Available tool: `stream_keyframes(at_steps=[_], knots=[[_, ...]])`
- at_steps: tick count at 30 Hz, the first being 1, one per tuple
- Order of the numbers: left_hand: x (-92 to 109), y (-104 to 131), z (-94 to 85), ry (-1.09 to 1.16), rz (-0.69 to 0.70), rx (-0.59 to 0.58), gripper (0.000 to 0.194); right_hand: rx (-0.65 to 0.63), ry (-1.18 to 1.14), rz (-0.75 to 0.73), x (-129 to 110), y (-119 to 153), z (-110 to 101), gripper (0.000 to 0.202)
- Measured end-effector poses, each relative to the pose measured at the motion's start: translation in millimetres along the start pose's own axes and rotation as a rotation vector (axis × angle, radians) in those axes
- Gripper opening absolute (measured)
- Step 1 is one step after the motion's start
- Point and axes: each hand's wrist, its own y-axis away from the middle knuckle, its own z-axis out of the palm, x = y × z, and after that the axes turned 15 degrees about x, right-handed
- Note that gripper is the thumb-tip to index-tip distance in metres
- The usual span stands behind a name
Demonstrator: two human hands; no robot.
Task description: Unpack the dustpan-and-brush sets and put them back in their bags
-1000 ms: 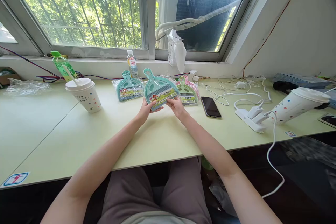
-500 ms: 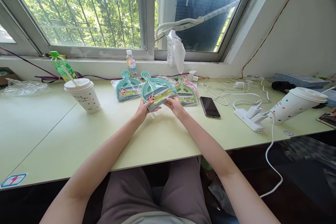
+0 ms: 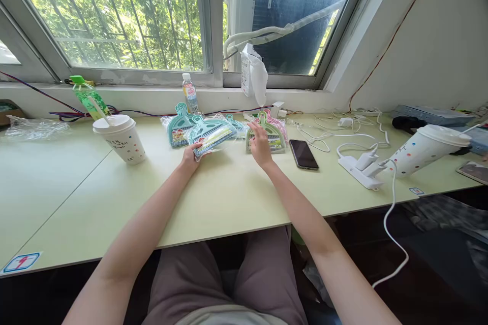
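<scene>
My left hand [image 3: 191, 156] is closed on the lower left corner of a teal dustpan-and-brush pack [image 3: 214, 134] in clear plastic, which is tilted. Behind it, another teal pack [image 3: 178, 129] lies at the left, and part of a further teal one [image 3: 237, 125] shows at the right. My right hand [image 3: 260, 143] has its fingers apart and holds nothing; it is over the left side of a green pack [image 3: 275, 137]. A pink pack [image 3: 280, 123] lies partly under the green one.
A white cup [image 3: 121, 141] and a green-capped bottle [image 3: 89, 95] stand at the left. Right of the packs are a black phone [image 3: 304, 154], a white power strip [image 3: 358, 172] with cables, and a tilted cup [image 3: 423, 151]. A small bottle [image 3: 189, 92] stands behind.
The held teal pack has moved left and down with my left hand, turning as it went. My right hand has let go of it and moved right, to the green pack.
</scene>
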Motion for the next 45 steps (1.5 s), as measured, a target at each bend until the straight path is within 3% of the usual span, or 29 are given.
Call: stream_keyframes(at_steps=[3, 7, 13, 22, 28, 33, 41, 45], knots=[[2.4, -0.9, -2.3, -0.029, -0.010, -0.018, 0.022, -0.091, 0.027, -0.085, 5.7, 1.3, 3.5, 0.063], [-0.4, 0.7, -2.6, -0.088, -0.028, -0.091, 0.020, -0.166, -0.011, -0.096, 8.8, 3.2, 7.7, 0.046], [-1.0, 0.3, -5.3, -0.200, -0.043, -0.198, 0.024, -0.101, -0.177, -0.016, 5.0, 2.7, 6.2, 0.022], [-6.5, -1.7, -6.2, -0.179, -0.007, -0.253, 0.035, -0.029, -0.057, 0.028, -3.5, 4.1, 0.3, 0.022], [-7.9, -1.6, -12.2, -0.317, -0.004, -0.462, 0.042, 0.027, -0.017, 0.000, 4.4, 5.4, 1.2, 0.021], [-4.2, 3.4, -12.6, -0.382, 0.012, -0.523, 0.035, 0.068, -0.121, 0.022, 7.8, 4.7, 3.2, 0.021], [-7.8, 4.9, -10.0, -0.392, 0.096, -0.560, 0.036, 0.008, -0.268, 0.226, 4.3, 2.9, 3.7, 0.030], [-9.1, 3.0, -11.0, -0.417, 0.130, -0.568, 0.043, -0.110, -0.429, 0.513, 3.4, 1.5, 4.3, 0.053]])
